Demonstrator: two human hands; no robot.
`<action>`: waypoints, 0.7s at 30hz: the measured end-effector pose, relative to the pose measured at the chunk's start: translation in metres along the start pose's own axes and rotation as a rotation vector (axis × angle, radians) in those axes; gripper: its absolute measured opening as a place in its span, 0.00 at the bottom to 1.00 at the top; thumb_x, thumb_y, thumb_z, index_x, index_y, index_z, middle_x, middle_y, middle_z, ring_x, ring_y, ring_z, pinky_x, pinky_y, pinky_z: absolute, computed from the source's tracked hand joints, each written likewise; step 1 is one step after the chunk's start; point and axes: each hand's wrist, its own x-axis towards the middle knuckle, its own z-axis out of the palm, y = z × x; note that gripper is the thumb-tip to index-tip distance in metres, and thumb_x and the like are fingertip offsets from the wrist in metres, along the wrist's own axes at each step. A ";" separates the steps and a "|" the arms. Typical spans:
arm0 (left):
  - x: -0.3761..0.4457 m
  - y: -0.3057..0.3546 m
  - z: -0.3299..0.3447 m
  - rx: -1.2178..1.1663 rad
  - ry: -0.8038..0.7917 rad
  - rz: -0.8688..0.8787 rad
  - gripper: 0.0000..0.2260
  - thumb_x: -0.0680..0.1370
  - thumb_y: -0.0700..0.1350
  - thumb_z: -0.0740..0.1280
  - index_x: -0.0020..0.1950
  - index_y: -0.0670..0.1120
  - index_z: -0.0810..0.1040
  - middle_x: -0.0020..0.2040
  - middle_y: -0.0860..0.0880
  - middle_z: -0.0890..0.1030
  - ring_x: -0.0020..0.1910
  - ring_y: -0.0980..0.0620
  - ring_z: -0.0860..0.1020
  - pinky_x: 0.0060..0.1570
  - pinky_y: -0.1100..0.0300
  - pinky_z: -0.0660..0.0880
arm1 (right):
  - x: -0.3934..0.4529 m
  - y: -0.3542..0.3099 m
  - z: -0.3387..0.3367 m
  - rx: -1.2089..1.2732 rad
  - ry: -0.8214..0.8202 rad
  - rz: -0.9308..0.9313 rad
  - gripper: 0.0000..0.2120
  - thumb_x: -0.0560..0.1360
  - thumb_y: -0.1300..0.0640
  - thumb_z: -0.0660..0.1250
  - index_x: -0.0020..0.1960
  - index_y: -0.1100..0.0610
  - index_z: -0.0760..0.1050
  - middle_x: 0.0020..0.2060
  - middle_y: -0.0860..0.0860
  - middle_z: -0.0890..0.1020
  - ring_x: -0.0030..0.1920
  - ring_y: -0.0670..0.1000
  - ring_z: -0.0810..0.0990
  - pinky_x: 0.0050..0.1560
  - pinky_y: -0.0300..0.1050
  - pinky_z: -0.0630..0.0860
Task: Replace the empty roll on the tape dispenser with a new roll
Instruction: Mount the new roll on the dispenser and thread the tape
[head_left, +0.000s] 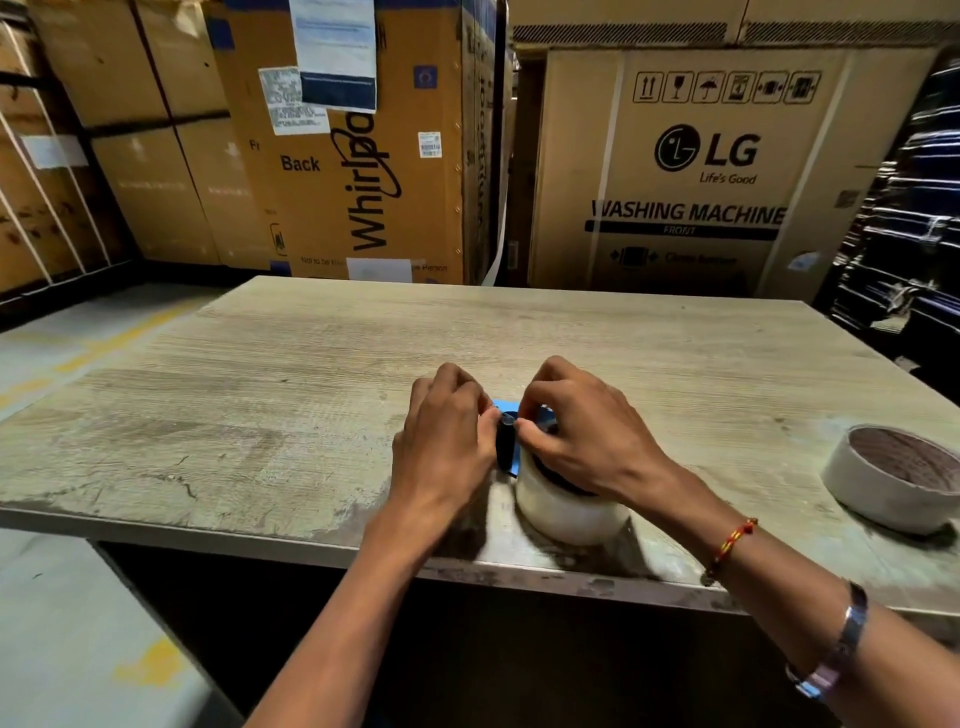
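A: What writing can you read beyond the hands?

B: Straight past the right hand (587, 447) stands a carton (691, 171) printed "LG", "Life's Good", "WASHING MACHINE" and "FRONT", with a row of handling pictograms along its top. Past the left hand (444, 441) is another box (358, 171) with "Whirlpool" running vertically, partly covered by a pasted sheet, and the word "Back" beside it. The pasted labels are too blurred to read.

A: And the hands themselves?

B: Close together, knuckles up, on the worn table (260, 389) near its front edge. Both have fingers curled — fingertips meet over a dark roller on the blue tape dispenser (506, 441), which sits between them. The left seems to pinch at that roller; the right drapes over the top of the clear tape roll (566, 504) mounted on the dispenser, fingers bent round its upper rim.

A: Anything on the wrists?

B: A red-and-yellow thread and a metal bangle on the right forearm.

A: Any other roll?

B: Yes — well to the right of the right hand lies a second roll (893, 478), flat on the table, brown core showing inside a thin whitish wall
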 end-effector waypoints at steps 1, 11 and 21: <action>0.000 0.000 0.000 0.006 -0.001 0.002 0.10 0.81 0.49 0.64 0.51 0.43 0.78 0.55 0.51 0.74 0.58 0.50 0.71 0.42 0.51 0.77 | 0.002 -0.001 0.001 -0.008 0.004 0.017 0.12 0.78 0.47 0.65 0.48 0.54 0.81 0.50 0.47 0.76 0.48 0.53 0.77 0.48 0.52 0.77; 0.011 0.005 0.001 0.191 -0.054 0.029 0.10 0.82 0.47 0.60 0.54 0.42 0.76 0.58 0.49 0.72 0.59 0.47 0.70 0.39 0.51 0.73 | 0.018 0.000 0.005 -0.035 -0.003 0.155 0.08 0.77 0.51 0.66 0.42 0.53 0.76 0.44 0.48 0.74 0.45 0.54 0.76 0.44 0.49 0.72; 0.031 -0.012 0.006 -0.033 -0.089 0.056 0.10 0.79 0.45 0.65 0.49 0.39 0.81 0.48 0.42 0.83 0.48 0.42 0.79 0.44 0.51 0.72 | 0.017 -0.008 0.014 -0.188 0.073 0.162 0.12 0.78 0.48 0.61 0.42 0.55 0.72 0.42 0.50 0.73 0.40 0.56 0.74 0.49 0.54 0.71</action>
